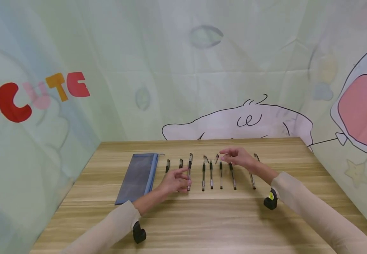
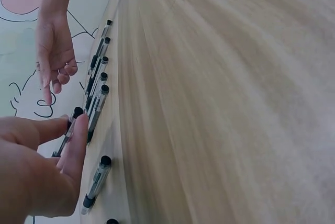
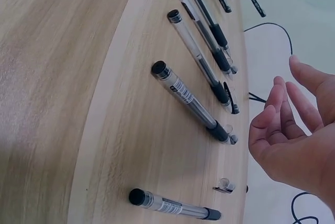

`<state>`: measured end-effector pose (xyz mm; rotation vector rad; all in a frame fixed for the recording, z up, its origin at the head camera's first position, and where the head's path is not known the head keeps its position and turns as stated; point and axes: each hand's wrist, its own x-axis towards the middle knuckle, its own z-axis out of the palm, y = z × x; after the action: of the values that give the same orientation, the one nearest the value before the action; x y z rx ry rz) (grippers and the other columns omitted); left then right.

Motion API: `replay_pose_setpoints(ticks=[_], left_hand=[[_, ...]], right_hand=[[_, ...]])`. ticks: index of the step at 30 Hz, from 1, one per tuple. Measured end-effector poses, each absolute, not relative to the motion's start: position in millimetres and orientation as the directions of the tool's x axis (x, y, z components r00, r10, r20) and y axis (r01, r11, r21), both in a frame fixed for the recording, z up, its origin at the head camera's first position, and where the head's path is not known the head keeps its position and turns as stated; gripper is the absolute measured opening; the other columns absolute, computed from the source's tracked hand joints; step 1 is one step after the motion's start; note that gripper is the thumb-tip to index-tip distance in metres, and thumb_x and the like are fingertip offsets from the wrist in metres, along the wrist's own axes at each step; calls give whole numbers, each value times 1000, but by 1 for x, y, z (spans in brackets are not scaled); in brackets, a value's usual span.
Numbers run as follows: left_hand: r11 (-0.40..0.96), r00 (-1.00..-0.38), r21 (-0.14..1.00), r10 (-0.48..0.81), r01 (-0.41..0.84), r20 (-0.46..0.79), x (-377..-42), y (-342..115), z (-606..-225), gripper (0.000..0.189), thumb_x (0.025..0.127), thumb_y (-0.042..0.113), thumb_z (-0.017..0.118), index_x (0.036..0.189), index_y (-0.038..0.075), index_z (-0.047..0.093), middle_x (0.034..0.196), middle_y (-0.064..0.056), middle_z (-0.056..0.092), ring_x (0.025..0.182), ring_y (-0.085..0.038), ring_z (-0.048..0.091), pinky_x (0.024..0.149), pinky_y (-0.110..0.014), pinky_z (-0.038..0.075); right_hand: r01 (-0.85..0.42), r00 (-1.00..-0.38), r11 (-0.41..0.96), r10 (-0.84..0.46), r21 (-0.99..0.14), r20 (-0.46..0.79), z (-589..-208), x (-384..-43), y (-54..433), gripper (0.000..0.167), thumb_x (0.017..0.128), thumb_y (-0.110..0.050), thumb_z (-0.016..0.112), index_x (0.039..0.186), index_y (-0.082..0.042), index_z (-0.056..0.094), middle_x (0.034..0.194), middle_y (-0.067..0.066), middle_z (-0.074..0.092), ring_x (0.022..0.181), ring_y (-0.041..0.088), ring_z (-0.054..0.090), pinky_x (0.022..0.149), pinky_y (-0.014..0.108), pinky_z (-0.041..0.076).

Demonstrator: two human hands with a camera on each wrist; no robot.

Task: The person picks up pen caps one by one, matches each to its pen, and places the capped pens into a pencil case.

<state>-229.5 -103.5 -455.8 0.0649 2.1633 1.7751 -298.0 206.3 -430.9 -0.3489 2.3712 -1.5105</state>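
Observation:
In the head view, my left hand (image 1: 174, 180) pinches a clear gel pen (image 1: 189, 173) with a black grip and black end. The left wrist view shows this pen (image 2: 67, 135) between thumb and fingers, tilted up. To the right, several similar pens (image 1: 211, 178) lie in a row, pointing away from me; loose clear caps (image 1: 217, 158) lie at their far ends. My right hand (image 1: 238, 156) hovers over the far ends of these pens. Its fingers (image 3: 280, 109) are loosely bent with nothing between them. Two capped pens (image 1: 167, 165) are partly hidden behind my left hand.
A blue mesh zip pouch (image 1: 136, 178) lies flat on the wooden table (image 1: 215, 225), left of the pens. One more pen (image 1: 252, 180) lies beneath my right forearm, its cap (image 1: 256, 157) apart from it. A printed curtain (image 1: 177, 70) hangs behind the far edge.

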Motion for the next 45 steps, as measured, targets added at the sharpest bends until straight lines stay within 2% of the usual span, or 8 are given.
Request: replay_pose_setpoints(ticks=[6,12,18,22,27,33,40,45], left_hand=[[286,-958,950,213,-128,-194,-234,-101,-460,66,89,-4,73,150,3,48,110,-17,67,82,-13,71,73,-32,66],[336,-965,940,218,-65,-144,-239,-96,-464,68,86,-8,74,148,-2,48,110,-22,69,78,-13,72,67,-31,66],[392,-960,919,237,-46,-149,-241,-93,-464,65,86,-8,75,146,-6,49,107,-21,70,73,-10,71,64,-28,65],[446,-958,895,253,-10,-137,-242,-93,-463,65,85,-6,77,144,-7,51,101,-19,71,70,-10,71,63,-27,65],[521,-953,852,283,57,-109,-241,-94,-463,63,84,-2,80,141,-9,53,91,-15,71,61,-9,69,59,-25,64],[615,-953,775,298,148,-54,-242,-92,-461,62,82,3,83,137,-9,57,83,-10,73,57,-8,69,55,-21,60],[532,-959,846,255,33,-123,-246,-92,-457,62,85,2,80,140,-9,54,94,-14,69,60,-11,68,60,-26,63],[492,-965,870,238,25,-107,-249,-85,-455,56,89,4,78,139,-7,57,97,-15,70,66,-16,70,61,-27,64]], right_hand=[[-49,-924,413,-365,-909,-116,-432,-298,207,51,100,-26,67,142,0,56,126,17,67,113,33,61,87,33,55],[-49,-923,404,-368,-913,-113,-434,-298,212,49,101,-22,66,142,2,55,127,20,67,112,30,62,94,39,56],[-18,-928,393,-349,-919,-131,-435,-297,217,52,99,-26,69,141,2,56,112,4,72,100,18,62,89,33,56],[-11,-928,391,-346,-921,-136,-435,-296,218,54,98,-27,70,142,1,56,107,-2,72,96,15,61,87,30,56],[-12,-929,392,-344,-920,-135,-436,-296,220,51,99,-26,69,140,2,57,106,-1,72,92,13,60,81,27,55],[-9,-929,396,-344,-918,-139,-435,-296,221,51,99,-27,68,141,1,57,116,10,71,95,14,60,84,29,56],[-22,-925,383,-357,-924,-126,-436,-297,223,51,101,-25,67,142,3,55,124,15,70,93,12,59,81,27,55],[-24,-925,374,-361,-927,-121,-433,-295,225,53,101,-24,67,143,5,53,121,13,70,93,13,58,81,28,55]])
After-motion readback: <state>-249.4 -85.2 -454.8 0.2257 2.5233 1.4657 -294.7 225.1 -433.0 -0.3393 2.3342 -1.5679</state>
